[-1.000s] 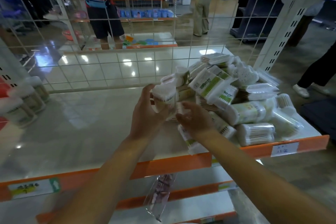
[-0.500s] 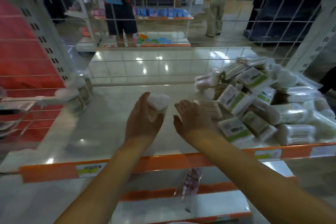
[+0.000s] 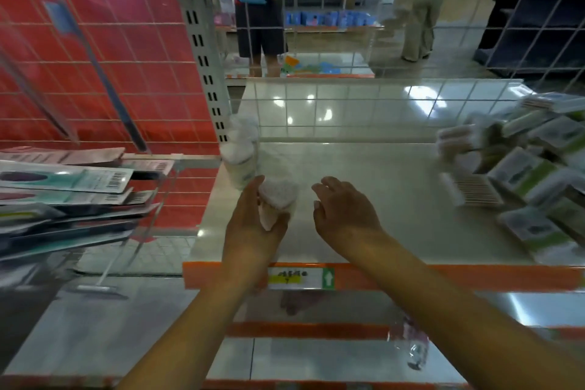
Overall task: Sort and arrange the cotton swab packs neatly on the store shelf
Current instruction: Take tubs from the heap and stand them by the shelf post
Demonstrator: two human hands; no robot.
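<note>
Over shelf (image 3: 395, 199): swab tub (image 3: 278, 199) w/ swabs, left hand (image 3: 253, 231).

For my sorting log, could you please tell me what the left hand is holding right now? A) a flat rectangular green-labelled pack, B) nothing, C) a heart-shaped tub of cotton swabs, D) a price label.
C: the left hand has its fingers curled round a heart-shaped tub of cotton swabs, while the right hand hovers empty beside it.

Shelf (image 3: 395, 199) w/ swab packs (image 3: 531, 174) right
</note>
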